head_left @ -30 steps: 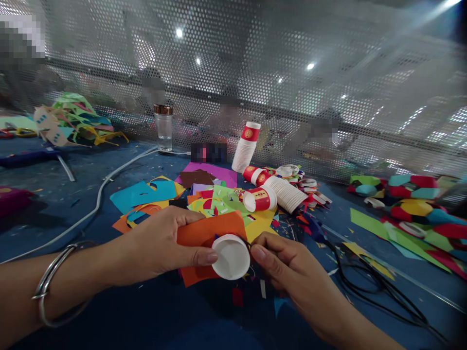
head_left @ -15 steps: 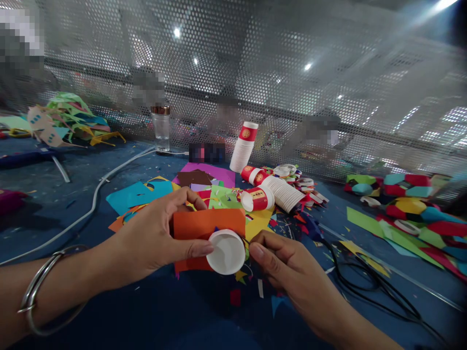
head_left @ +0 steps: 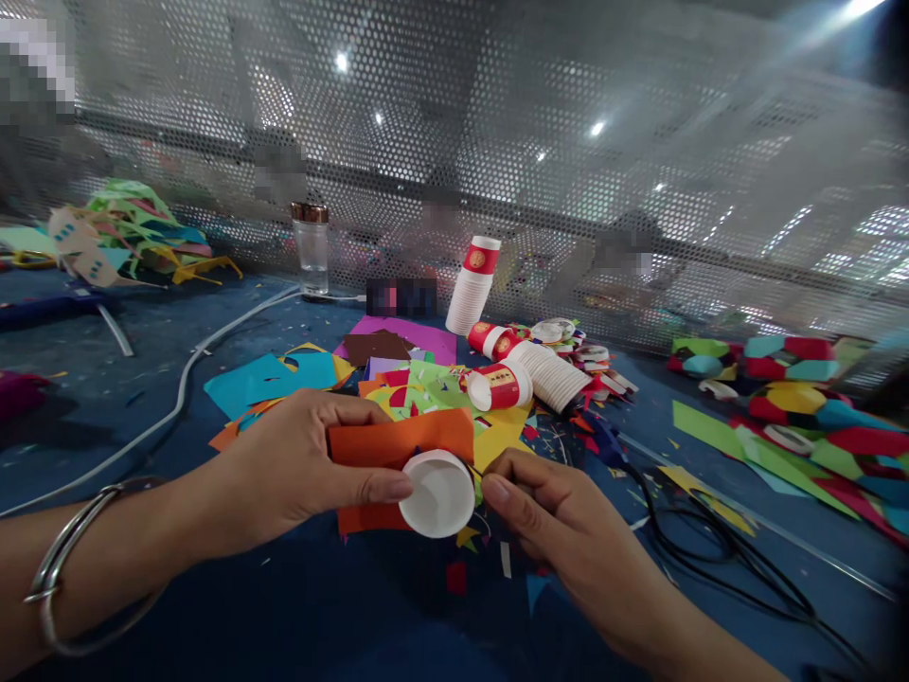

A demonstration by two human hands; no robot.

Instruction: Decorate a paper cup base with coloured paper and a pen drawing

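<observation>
Taking the white paper cup (head_left: 436,494) as the dial's centre, it sits raised over the near part of the blue surface (head_left: 234,616); the left hand (head_left: 305,464) comes in from nine o'clock, the right hand (head_left: 546,511) from between three and four. The left grip pinches the cup and an orange sheet (head_left: 426,431) together, thumb at the rim, fingers going out of sight behind the sheet; this likely steadies both, so that paper and cup stay pressed against each other. The right grip is pressed together, thumb against forefinger, at a thin dark piece (head_left: 478,471) beside the rim at about two o'clock; what that piece is, I cannot tell. The cup's mouth points back at the wearer, probably so the rim stays in sight; its long axis seems to run away toward twelve o'clock, though its outer wall is hidden and its depth is hard to judge; the sheet's longer edge runs roughly nine to three. Towards one o'clock a cup on its side (head_left: 501,386) has its mouth towards eight; beyond it, near twelve, a tall cup stack (head_left: 472,284) leans in view.
</observation>
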